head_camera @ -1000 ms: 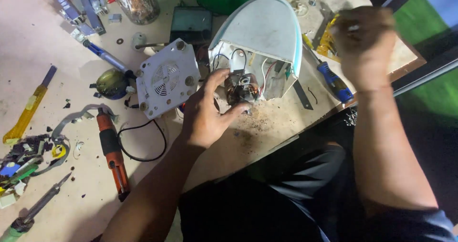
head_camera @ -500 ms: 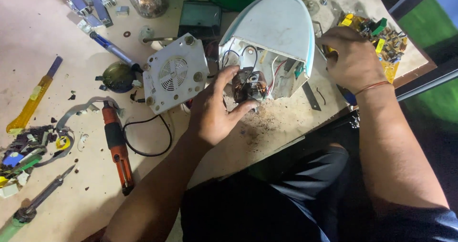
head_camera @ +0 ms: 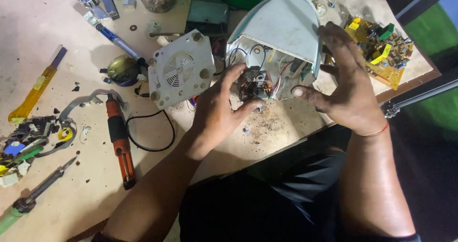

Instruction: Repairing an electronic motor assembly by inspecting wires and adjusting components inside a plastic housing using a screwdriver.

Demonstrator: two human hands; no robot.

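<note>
Right hand (head_camera: pixel 348 89) has returned, fingers spread, to the white housing (head_camera: pixel 281 27); left hand (head_camera: pixel 219 108) still pinches its motor (head_camera: pixel 255 82).

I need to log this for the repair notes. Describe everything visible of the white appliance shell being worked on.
The white appliance shell is a rounded, dome-like plastic housing with a teal edge, lying on the table with its open side toward the person. Inside show red, black and white wires and a small copper-wound motor. The left hand fingers the motor; the right hand steadies the shell's right edge. Brown debris lies below it.
</note>
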